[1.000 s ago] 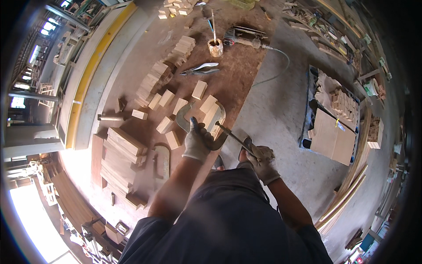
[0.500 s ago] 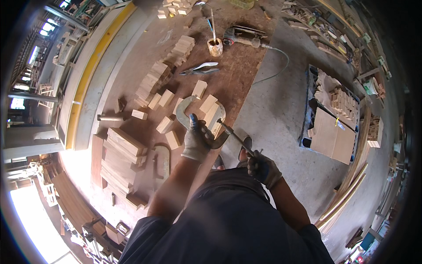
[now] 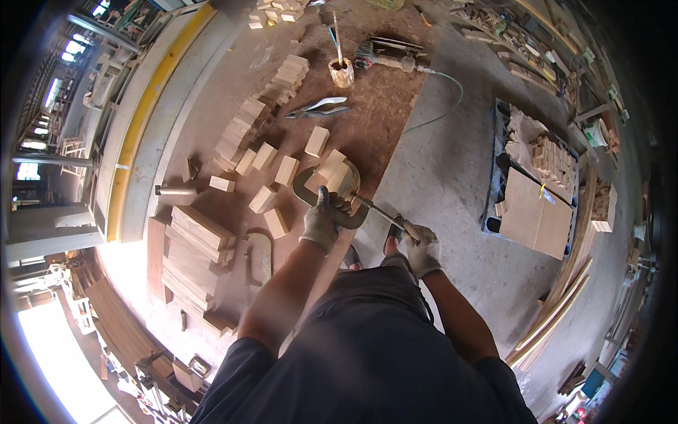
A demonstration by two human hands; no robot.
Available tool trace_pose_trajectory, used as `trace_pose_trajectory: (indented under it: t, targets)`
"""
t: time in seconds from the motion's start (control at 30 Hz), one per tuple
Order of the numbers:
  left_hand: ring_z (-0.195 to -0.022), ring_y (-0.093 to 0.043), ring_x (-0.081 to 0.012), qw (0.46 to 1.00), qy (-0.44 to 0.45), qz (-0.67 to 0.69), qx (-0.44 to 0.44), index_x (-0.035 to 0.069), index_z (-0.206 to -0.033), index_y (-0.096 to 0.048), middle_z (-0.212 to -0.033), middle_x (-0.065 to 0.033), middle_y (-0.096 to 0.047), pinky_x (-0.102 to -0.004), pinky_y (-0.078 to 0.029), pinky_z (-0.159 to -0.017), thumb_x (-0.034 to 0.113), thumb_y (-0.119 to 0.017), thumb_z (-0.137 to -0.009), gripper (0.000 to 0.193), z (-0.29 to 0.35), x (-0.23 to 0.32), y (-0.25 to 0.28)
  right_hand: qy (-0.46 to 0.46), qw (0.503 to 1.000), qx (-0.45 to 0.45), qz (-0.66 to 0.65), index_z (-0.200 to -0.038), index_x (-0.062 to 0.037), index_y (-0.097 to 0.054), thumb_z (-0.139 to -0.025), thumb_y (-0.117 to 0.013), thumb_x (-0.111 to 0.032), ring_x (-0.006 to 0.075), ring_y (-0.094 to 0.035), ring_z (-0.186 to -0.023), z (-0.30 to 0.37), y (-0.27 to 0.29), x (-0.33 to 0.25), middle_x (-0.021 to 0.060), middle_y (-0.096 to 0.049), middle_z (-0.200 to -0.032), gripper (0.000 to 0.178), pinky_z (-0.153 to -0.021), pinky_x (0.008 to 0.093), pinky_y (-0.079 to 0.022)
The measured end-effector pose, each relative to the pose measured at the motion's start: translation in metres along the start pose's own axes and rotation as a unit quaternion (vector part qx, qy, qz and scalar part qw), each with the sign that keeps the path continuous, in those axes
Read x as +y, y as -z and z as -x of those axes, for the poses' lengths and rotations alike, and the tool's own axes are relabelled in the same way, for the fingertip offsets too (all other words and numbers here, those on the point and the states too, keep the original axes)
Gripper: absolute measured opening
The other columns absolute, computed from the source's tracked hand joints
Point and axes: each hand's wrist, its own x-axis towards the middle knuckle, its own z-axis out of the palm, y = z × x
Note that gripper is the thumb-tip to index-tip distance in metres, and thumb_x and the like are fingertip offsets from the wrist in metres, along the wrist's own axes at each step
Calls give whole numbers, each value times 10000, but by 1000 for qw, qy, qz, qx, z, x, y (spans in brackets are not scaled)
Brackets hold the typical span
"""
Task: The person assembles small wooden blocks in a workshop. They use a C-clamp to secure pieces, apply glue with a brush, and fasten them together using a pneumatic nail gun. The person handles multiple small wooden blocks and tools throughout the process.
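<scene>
My left hand [image 3: 322,227], in a pale work glove with dark fingertips, grips the frame of a metal C-clamp [image 3: 301,186] near the table's right edge. The clamp's screw [image 3: 383,213] points down and right, toward my body. My right hand [image 3: 422,251], gloved too, is closed around the handle end of that screw. Two wooden blocks [image 3: 332,165] lie within or beneath the clamp's curve; whether its jaws touch them, I cannot tell. Several loose blocks [image 3: 287,170] are scattered just left of the clamp.
On the brown tabletop [image 3: 385,134] lie a second C-clamp [image 3: 260,258], stacked boards [image 3: 189,265], a row of blocks [image 3: 244,127], pliers [image 3: 318,109], a pot with brushes [image 3: 342,73] and a corded power tool [image 3: 387,61]. A crate with cardboard [image 3: 534,215] stands on the floor at right.
The clamp has tilted and shifted down over the two blocks, with my left hand still on its frame. My right hand has turned on the screw handle, the back of the glove now showing.
</scene>
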Motion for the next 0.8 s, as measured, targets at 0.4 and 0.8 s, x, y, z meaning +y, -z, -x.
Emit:
trace_pose_trajectory:
  t: [0.4, 0.8]
  targets:
    - [-740, -673, -327, 999, -1, -48, 9, -34, -1098, -600, -910, -171, -676, -459, -590, -664, 375, -650, -983, 427, -27, 2, 14, -23, 999, 26, -16, -1123, -137, -717, -802, -707, -56, 336, -655, -778, 4, -6, -10, 119, -690, -841, 332, -721, 471, -518]
    - [-964, -692, -348, 996, 51, -74, -19, -28, -1265, -556, -1066, -186, -700, -459, -573, -905, 308, -658, -978, 454, -12, 21, 21, 24, 998, -10, 53, -1129, -125, -690, -791, -674, -86, 361, -646, -883, -11, 16, -23, 116, -691, -871, 340, -802, 493, -489]
